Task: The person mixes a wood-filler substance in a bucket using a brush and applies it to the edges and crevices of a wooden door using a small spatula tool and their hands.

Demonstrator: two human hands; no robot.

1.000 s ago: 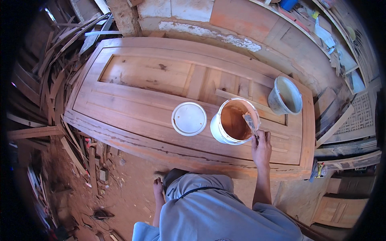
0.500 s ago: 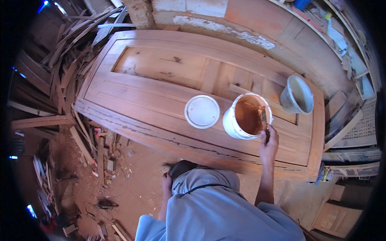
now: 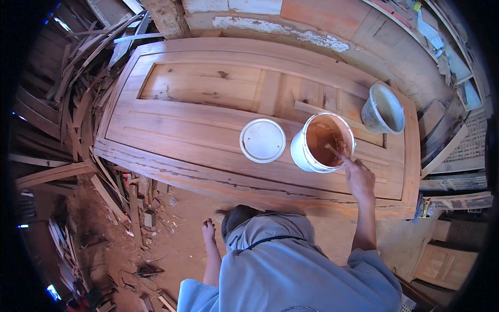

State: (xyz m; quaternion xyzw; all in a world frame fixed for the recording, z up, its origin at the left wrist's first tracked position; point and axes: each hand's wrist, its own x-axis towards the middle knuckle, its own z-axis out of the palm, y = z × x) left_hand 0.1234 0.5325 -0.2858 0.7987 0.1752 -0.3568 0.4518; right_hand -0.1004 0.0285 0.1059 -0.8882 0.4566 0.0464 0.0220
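Note:
My right hand is closed on a thin wooden stick. The stick's lower end reaches into the reddish-brown paste or liquid inside a white plastic bucket. This bucket stands on a large panelled wooden door lying flat. Left of it on the door is a round white lid with a few brown specks. Below the door's near edge, beside my body, my left hand hangs with loosely bent fingers and nothing visible in it.
A grey bucket stands at the door's right end, and a loose wooden strip lies across its panels. Scrap timber is heaped at the left. Offcuts litter the earth floor. A wall runs behind.
My right hand has moved right and slightly up over the bucket's rim, and the stick now slants into the middle. My left hand has swung left, away from my body.

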